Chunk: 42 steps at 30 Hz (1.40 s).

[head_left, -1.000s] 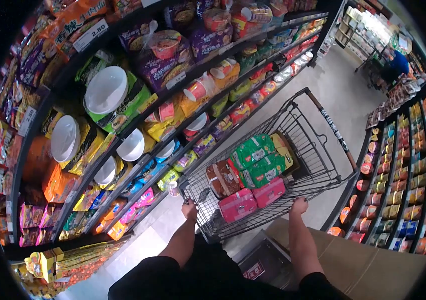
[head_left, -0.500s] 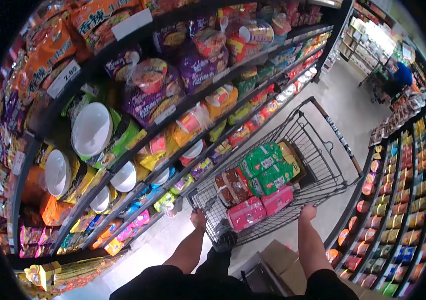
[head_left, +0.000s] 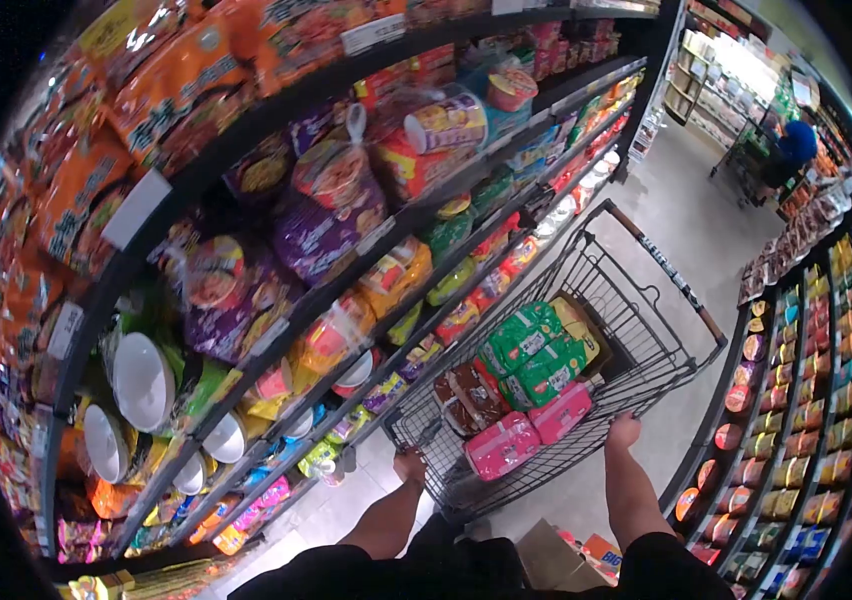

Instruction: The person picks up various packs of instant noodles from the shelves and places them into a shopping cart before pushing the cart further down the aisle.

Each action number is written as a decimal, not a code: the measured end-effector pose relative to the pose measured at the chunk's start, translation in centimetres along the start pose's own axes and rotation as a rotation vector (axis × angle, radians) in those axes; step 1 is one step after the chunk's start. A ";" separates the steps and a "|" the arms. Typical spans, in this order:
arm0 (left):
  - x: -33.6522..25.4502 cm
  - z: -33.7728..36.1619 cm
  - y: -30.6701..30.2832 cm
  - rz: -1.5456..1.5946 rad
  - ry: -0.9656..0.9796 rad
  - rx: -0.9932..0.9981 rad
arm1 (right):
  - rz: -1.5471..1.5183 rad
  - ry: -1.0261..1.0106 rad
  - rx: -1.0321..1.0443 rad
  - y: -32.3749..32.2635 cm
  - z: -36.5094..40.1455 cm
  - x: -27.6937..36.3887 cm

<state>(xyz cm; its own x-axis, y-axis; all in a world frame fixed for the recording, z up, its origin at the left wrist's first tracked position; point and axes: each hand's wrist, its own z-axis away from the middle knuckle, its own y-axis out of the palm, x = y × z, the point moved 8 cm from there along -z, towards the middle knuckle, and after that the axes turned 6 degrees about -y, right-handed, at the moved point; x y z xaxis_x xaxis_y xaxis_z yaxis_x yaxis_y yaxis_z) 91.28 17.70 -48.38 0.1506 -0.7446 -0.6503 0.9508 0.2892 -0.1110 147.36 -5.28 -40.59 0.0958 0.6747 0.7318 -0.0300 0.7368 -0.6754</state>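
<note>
Shopping cart (head_left: 681, 287), wire, one: stands in the aisle, handle at its far end. Left hand (head_left: 409, 466): curled onto the cart's near left corner. Right hand (head_left: 623, 431): closed on its near side rim.

Stowed already, mid-cart: green packs (head_left: 534, 352); brown pack (head_left: 470, 398), left of these; pink packs (head_left: 504, 446), nearest the rim between the hands. Whether anything remains to be added cannot be told.

Left of cart: shelves of bagged instant noodles (head_left: 331, 215), some with white bowls (head_left: 144, 382). Right of cart: racks of small packages (head_left: 796, 415). Beyond cart: person in blue (head_left: 798, 143).

Obscured: most fingertips, behind rim and wire; pack lettering, too small; cardboard box (head_left: 551, 560) below cart, cut off by a dark sleeve.
</note>
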 end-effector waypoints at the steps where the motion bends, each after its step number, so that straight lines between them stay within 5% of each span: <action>1: -0.4 0.4 0.9 -0.027 0.000 -0.021 | 0.113 -0.045 -0.032 0.4 -1.1 0.0; 5: -0.6 -0.2 5.2 -0.078 0.019 -0.037 | 0.212 -0.130 -0.105 1.6 -5.3 1.1; 10: -0.6 -0.2 10.9 -0.124 0.076 -0.014 | -0.027 0.088 0.015 2.9 -10.0 2.9; 28: -1.2 -3.8 31.7 -0.090 0.040 -0.064 | 0.130 -0.025 -0.088 7.7 -27.3 12.5; 37: -1.6 -4.3 40.7 -0.339 0.021 -0.047 | 0.043 0.013 -0.070 10.2 -36.6 14.6; 40: -0.8 -6.0 43.9 -0.283 0.037 -0.024 | 0.059 0.004 -0.063 11.1 -39.5 16.0; 42: -0.4 -6.4 46.4 0.252 0.122 0.099 | 0.069 0.016 -0.088 12.2 -41.9 15.6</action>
<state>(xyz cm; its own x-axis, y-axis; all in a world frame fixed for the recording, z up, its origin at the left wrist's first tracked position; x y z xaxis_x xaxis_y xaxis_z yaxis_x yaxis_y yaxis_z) 133.64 35.31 -58.05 0.3576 -0.5768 -0.7345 0.9101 0.3918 0.1354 190.17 12.47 -41.23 0.1120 0.7223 0.6825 0.0499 0.6818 -0.7298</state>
